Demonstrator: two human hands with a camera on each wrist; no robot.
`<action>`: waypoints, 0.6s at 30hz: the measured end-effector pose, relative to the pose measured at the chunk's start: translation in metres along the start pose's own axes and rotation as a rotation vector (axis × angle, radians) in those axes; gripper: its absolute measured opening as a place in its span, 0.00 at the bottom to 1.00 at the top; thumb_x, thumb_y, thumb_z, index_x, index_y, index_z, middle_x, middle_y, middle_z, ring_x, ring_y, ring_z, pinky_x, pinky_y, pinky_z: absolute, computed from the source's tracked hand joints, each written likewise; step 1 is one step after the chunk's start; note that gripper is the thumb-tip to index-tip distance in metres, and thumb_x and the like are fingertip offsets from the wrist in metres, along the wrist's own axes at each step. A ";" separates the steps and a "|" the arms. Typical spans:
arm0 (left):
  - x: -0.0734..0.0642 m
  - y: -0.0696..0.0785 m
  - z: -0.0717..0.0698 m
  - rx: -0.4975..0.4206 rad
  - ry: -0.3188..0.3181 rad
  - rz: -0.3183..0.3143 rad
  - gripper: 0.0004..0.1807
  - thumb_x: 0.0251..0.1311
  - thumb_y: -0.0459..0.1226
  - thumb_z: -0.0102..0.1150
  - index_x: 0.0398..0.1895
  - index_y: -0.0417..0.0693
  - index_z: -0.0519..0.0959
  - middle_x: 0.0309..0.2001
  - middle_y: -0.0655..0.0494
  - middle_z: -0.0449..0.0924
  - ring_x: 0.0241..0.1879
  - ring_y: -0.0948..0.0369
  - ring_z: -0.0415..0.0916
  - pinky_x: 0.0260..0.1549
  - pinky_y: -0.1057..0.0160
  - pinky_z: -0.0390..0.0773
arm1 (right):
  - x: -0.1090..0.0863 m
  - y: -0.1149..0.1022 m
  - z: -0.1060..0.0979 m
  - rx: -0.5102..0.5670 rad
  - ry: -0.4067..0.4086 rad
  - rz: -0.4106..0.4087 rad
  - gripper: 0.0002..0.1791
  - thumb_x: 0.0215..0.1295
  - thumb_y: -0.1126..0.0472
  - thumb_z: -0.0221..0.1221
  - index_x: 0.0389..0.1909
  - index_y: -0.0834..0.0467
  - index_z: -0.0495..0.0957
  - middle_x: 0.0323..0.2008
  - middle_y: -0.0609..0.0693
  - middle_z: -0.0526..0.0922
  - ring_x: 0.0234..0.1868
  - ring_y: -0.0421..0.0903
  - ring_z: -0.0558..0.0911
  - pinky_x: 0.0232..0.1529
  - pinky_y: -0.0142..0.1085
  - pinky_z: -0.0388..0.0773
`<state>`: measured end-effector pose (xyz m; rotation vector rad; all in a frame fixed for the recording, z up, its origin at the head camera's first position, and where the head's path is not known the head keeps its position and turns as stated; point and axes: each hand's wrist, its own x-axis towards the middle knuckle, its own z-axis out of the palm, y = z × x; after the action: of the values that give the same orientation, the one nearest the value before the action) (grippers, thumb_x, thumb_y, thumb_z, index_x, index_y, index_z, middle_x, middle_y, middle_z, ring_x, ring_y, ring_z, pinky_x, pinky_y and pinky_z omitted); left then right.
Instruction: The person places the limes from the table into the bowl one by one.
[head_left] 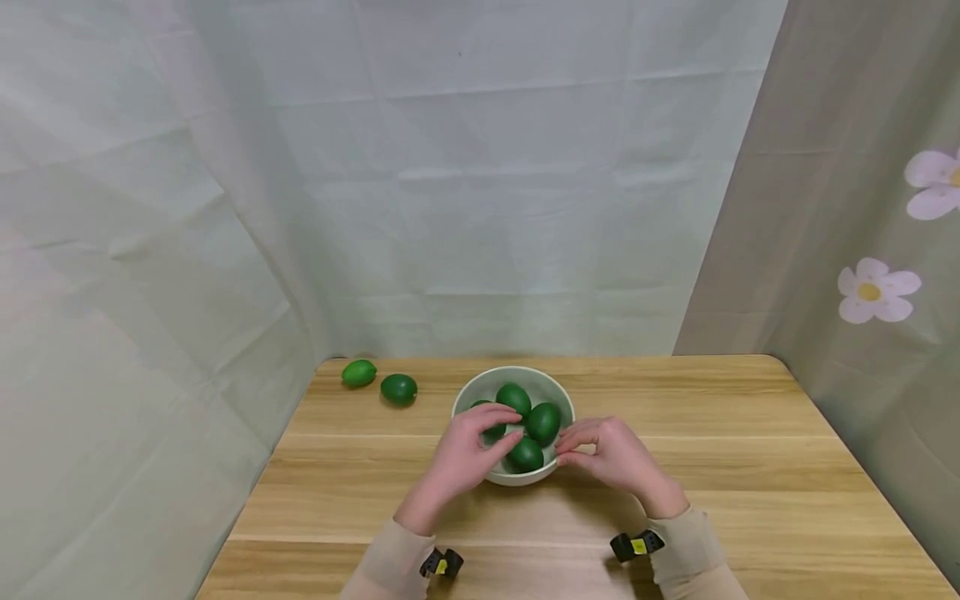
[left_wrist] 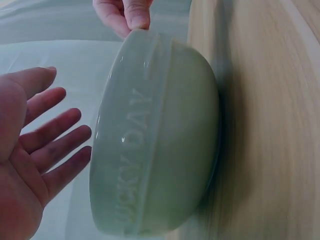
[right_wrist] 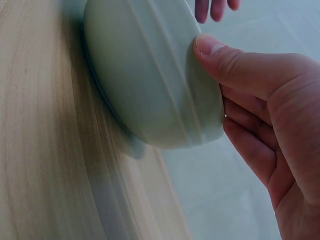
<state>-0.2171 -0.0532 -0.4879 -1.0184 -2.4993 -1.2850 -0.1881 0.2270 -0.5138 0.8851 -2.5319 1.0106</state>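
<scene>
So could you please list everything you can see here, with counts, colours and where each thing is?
bowl: one, pale green, middle of the table, "LUCKY DAY" raised on its side.
limes in the bowl: four showing, dark green.
loose limes: two, green, far left corner of the table.
table: one, light wood.
backdrop cloth: pale grey-green, behind; a flowered panel at right.
left hand: fingers straight, over the bowl's left rim.
right hand: thumb pressed on the bowl's right rim.
</scene>
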 end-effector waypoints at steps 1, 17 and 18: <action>-0.001 -0.001 -0.001 -0.003 0.004 -0.001 0.12 0.71 0.42 0.72 0.53 0.52 0.90 0.57 0.57 0.87 0.62 0.60 0.80 0.66 0.51 0.79 | 0.000 0.000 0.000 0.000 0.000 0.002 0.07 0.57 0.62 0.81 0.35 0.54 0.94 0.38 0.37 0.92 0.47 0.43 0.90 0.54 0.46 0.88; -0.022 -0.022 -0.029 -0.044 0.205 0.018 0.17 0.70 0.38 0.72 0.60 0.51 0.87 0.64 0.54 0.83 0.66 0.53 0.79 0.67 0.45 0.79 | 0.000 0.003 0.001 0.005 -0.003 0.005 0.06 0.58 0.61 0.80 0.36 0.53 0.94 0.39 0.37 0.91 0.48 0.43 0.90 0.56 0.47 0.88; -0.024 -0.024 -0.030 -0.038 0.219 0.021 0.17 0.70 0.38 0.72 0.60 0.51 0.87 0.63 0.54 0.83 0.66 0.53 0.79 0.66 0.45 0.79 | 0.000 0.003 0.002 0.008 -0.005 0.009 0.06 0.59 0.61 0.80 0.36 0.53 0.94 0.39 0.37 0.91 0.48 0.43 0.90 0.56 0.47 0.88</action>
<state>-0.2190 -0.0981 -0.4947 -0.8570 -2.3034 -1.3630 -0.1898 0.2276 -0.5164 0.8807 -2.5392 1.0237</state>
